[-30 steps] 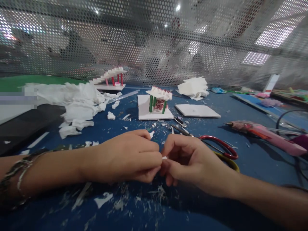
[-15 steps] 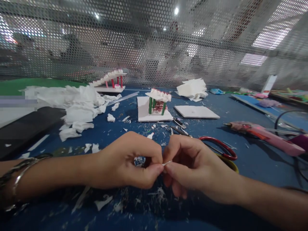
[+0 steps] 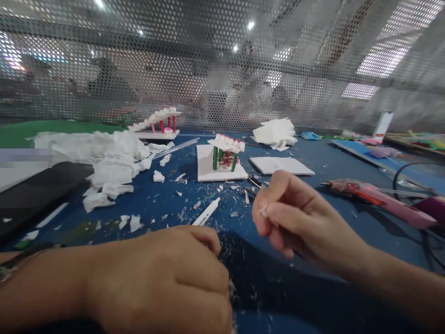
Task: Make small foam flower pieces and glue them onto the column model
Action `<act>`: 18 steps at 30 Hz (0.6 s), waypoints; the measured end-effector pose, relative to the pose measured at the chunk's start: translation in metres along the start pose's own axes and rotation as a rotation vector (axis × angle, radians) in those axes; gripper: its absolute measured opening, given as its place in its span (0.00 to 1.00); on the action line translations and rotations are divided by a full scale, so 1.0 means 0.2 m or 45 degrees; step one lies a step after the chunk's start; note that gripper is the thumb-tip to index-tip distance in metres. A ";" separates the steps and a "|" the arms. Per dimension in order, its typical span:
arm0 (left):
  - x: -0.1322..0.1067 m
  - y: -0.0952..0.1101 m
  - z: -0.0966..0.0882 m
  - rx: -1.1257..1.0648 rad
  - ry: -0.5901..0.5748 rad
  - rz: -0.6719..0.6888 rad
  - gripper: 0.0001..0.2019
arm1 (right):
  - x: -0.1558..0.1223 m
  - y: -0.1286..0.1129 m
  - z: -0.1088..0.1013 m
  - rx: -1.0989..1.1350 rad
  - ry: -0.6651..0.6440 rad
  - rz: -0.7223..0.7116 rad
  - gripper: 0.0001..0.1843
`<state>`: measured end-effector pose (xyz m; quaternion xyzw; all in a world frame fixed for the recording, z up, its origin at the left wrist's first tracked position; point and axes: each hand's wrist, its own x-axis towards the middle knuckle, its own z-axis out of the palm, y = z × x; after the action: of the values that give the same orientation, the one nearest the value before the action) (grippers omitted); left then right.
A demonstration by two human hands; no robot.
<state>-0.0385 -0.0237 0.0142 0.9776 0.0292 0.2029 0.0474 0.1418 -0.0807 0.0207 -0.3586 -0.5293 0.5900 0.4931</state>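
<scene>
Craft workshop, by the look: glue gun (image 3: pixel 382 199) at 3 o'clock, torn white paper (image 3: pixel 111 157) at 9, scrap-littered blue tabletop (image 3: pixel 285 292), perforated panel (image 3: pixel 194 60) at 12.

I read the upright screen (image 3: pixel 174 69) as perforated metal with a dull sheen. The glue gun (image 3: pixel 389 202) shows me smooth, faintly glossy pink plastic. The torn paper pile (image 3: pixel 113 160) looks matt and crinkled, the flat white board (image 3: pixel 282 165) smooth and matt. The pinched white scrap (image 3: pixel 264 212) is too small for me to judge.
</scene>
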 end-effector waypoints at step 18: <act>-0.01 -0.52 -0.17 0.763 -0.224 -0.560 0.17 | 0.06 0.07 -0.08 -0.390 0.199 0.139 0.07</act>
<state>-0.0586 0.0830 0.0335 0.9322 0.2922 0.0856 -0.1958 0.1499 -0.0641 0.0052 -0.5023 -0.5530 0.4987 0.4396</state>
